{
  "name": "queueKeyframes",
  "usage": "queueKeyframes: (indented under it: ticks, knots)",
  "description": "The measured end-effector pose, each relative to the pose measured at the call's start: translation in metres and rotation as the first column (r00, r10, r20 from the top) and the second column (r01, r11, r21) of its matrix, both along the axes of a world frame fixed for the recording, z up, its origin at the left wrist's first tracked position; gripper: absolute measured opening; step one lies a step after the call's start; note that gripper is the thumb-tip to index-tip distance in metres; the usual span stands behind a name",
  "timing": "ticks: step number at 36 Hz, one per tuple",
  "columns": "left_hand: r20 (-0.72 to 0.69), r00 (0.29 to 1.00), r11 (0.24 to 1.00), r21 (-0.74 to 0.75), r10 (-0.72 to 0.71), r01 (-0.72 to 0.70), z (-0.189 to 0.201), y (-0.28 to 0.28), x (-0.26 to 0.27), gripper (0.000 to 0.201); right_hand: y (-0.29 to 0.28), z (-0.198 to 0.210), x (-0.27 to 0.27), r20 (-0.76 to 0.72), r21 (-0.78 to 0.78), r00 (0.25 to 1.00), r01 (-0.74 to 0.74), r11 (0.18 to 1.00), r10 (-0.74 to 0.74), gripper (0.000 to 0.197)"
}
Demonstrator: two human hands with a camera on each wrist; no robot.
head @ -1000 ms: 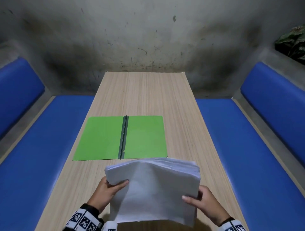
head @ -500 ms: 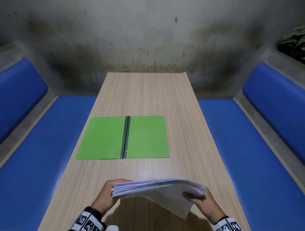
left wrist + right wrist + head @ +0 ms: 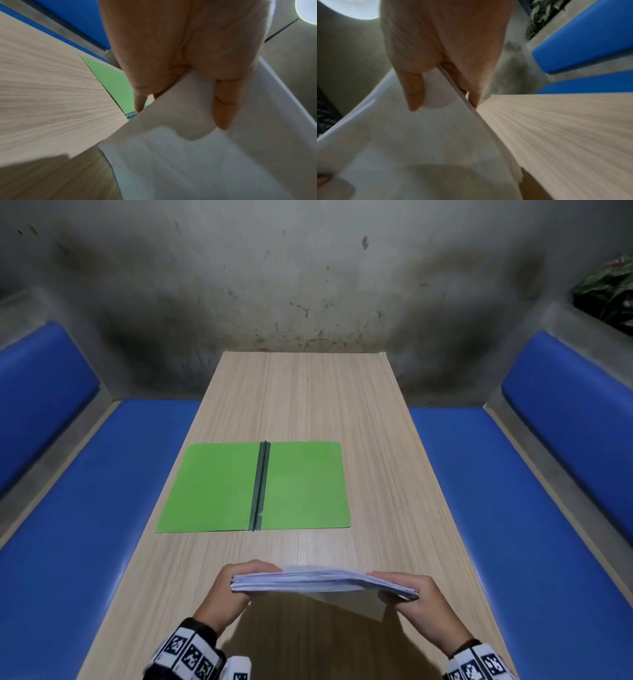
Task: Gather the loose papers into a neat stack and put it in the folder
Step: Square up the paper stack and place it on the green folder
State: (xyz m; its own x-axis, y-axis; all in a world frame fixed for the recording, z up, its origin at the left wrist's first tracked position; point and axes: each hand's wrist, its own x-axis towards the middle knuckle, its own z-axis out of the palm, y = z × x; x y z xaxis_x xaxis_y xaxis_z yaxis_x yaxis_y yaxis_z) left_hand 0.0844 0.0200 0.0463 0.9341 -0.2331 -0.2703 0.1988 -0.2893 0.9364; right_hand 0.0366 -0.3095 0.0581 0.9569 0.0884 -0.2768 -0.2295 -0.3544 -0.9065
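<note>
Papers (image 3: 322, 582) gathered, being pinched at both ends by left hand (image 3: 236, 590) and right hand (image 3: 416, 599) low in frame, lying not yet in open folder (image 3: 219, 487) mid-bench (image 3: 342, 398).

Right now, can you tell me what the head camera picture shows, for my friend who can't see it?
Two hands, the left hand and the right hand, hold a stack of white papers by its ends above a wooden table. Farther along the table an open green folder lies flat, with blue benches on both sides.
</note>
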Motion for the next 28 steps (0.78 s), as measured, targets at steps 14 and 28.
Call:
queueKeyframes:
  ticks: [14, 28]
  knots:
    - [0.105, 0.96, 0.965, 0.029, -0.261, 0.259, 0.079, -0.02, 0.037, 0.006, 0.006, 0.06, 0.015, -0.039, -0.374, 0.912, -0.392, 0.84, 0.408, 0.023]
    - [0.153, 0.952, 0.88, 0.365, 0.266, -0.305, 0.049, -0.022, -0.004, 0.109, -0.006, 0.017, -0.007, -0.161, 0.145, 0.987, -0.002, 0.989, 0.026, 0.022]
